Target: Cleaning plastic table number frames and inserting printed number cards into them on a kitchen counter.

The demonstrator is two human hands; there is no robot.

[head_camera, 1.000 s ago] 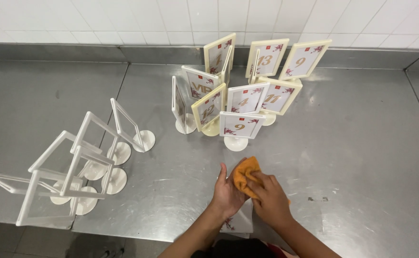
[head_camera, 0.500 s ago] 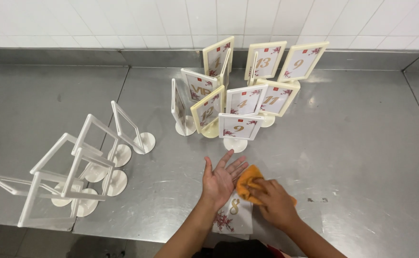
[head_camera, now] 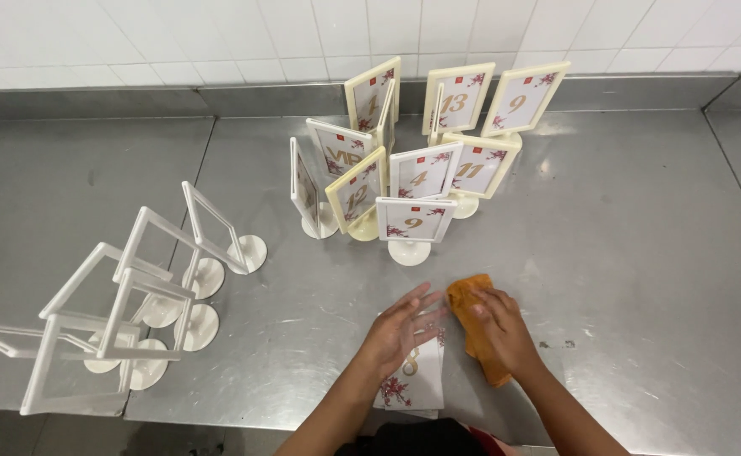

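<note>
Head view: flat card (head_camera: 414,384) lies lengthwise under left hand (head_camera: 401,329).

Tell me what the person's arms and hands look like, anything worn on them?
Both forearms are bare, with no sleeves in view. The left hand and right hand wear no gloves, and no rings, watch or bracelet can be seen. Nails look short.

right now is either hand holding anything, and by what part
The right hand lies on the orange cloth, covering its middle. The left hand presses flat on a white card, fingers spread over its top end. Neither is lifted.
</note>
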